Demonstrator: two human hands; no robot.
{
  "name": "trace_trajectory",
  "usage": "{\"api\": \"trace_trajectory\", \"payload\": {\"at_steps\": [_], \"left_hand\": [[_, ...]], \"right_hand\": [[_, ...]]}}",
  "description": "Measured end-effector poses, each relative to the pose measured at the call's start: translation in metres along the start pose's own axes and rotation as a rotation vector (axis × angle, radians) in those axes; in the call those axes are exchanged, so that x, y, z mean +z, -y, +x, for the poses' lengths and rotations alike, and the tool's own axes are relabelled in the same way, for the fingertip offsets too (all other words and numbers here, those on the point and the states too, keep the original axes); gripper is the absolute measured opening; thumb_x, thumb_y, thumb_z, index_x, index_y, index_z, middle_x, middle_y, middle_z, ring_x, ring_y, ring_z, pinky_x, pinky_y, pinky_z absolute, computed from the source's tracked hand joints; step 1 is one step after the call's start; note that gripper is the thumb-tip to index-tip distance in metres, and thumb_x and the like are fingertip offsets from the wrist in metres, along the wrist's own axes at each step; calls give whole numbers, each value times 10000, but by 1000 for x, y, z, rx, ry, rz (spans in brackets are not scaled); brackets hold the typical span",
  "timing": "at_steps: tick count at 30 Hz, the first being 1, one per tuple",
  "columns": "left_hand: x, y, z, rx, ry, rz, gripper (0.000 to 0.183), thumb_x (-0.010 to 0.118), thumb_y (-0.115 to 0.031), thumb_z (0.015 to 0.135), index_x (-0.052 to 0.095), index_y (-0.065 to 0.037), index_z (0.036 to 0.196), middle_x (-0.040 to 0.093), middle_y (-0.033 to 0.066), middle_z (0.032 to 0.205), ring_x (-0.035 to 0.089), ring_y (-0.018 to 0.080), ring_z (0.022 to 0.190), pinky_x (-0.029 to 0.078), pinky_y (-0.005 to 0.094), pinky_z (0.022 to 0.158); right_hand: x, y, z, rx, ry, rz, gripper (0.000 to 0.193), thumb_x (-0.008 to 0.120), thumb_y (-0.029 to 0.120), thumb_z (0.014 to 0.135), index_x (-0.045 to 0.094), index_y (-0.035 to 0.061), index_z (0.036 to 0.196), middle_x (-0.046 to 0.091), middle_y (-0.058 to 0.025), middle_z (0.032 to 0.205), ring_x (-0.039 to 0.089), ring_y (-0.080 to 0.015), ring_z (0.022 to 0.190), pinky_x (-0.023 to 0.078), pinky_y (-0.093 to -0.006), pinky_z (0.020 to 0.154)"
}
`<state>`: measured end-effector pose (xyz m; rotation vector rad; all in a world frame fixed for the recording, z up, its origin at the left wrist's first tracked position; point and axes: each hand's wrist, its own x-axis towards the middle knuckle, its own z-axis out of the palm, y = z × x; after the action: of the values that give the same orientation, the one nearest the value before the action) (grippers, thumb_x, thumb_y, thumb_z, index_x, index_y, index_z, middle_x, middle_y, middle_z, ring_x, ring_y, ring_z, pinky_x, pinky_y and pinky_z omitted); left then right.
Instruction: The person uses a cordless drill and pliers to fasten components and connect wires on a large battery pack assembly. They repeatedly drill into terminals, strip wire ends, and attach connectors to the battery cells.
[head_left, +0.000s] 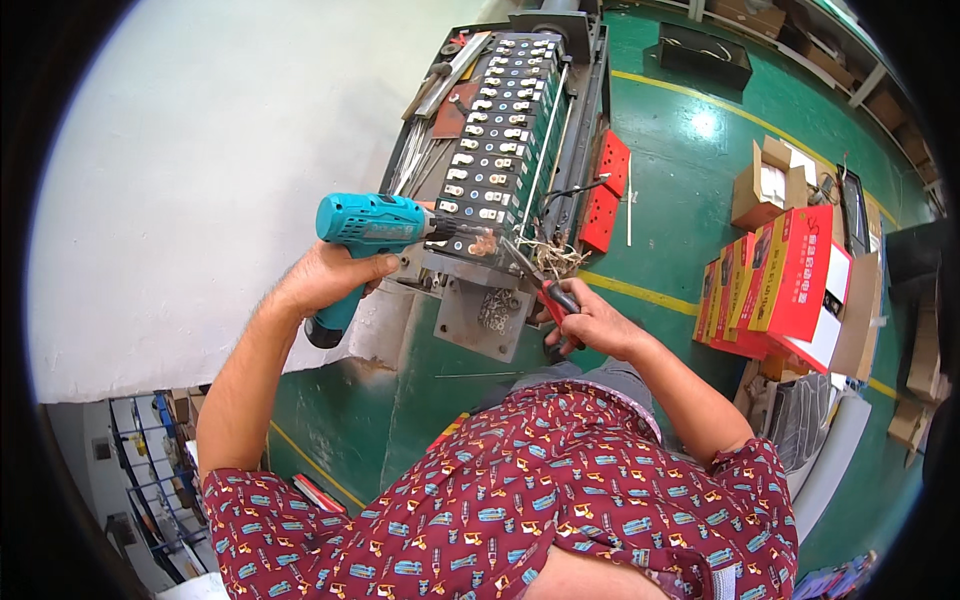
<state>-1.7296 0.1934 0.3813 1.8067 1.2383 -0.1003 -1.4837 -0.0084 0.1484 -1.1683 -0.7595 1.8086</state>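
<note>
My left hand (pixel 330 275) is closed round the grip of a teal cordless drill (pixel 372 222), its black chuck pointing right over the near end of a row of black blocks (pixel 492 160). The blocks carry pairs of metal terminals. Close to the drill's tip lies a copper-coloured piece (pixel 484 244). My right hand (pixel 602 325) grips pliers (pixel 556 297) with red-and-black handles, their jaws reaching the same near end. Whether the jaws touch anything I cannot tell. Below, a metal plate (pixel 452 318) bears a heap of small metal parts (pixel 497 309).
Loose pale strips (pixel 550 258) bunch beside the pliers. Thin rods (pixel 410 160) and flat bars lie left of the blocks, against a white wall (pixel 200 180). Red panels (pixel 605 190) stand right of the bench; red cartons (pixel 790 275) and an open cardboard box (pixel 768 185) sit farther right.
</note>
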Motion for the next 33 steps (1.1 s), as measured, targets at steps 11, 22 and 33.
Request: {"api": "trace_trajectory", "payload": {"at_steps": [11, 22, 33], "left_hand": [[10, -35, 10, -248, -67, 48, 364, 794, -219, 905, 699, -95, 1234, 711, 22, 920, 631, 130, 812, 547, 342, 742], [8, -60, 32, -199, -95, 284, 411, 824, -128, 858, 711, -84, 1251, 754, 55, 1117, 669, 152, 1016, 543, 361, 958], [10, -54, 33, -286, -101, 231, 446, 845, -135, 849, 709, -99, 1273, 746, 50, 1169, 665, 159, 1069, 537, 366, 984]], "right_hand": [[-79, 46, 34, 165, 333, 176, 359, 529, 28, 864, 537, 54, 1222, 651, -117, 1239, 677, -230, 1122, 601, -415, 848], [-108, 59, 85, 434, 637, 431, 483, 508, -31, 892, 538, 69, 1363, 633, -133, 1316, 671, -318, 1193, 580, -515, 934], [-124, 72, 112, 465, 732, 435, 535, 464, -44, 825, 519, 5, 1355, 654, -222, 1279, 705, -325, 1095, 632, -493, 847]]}}
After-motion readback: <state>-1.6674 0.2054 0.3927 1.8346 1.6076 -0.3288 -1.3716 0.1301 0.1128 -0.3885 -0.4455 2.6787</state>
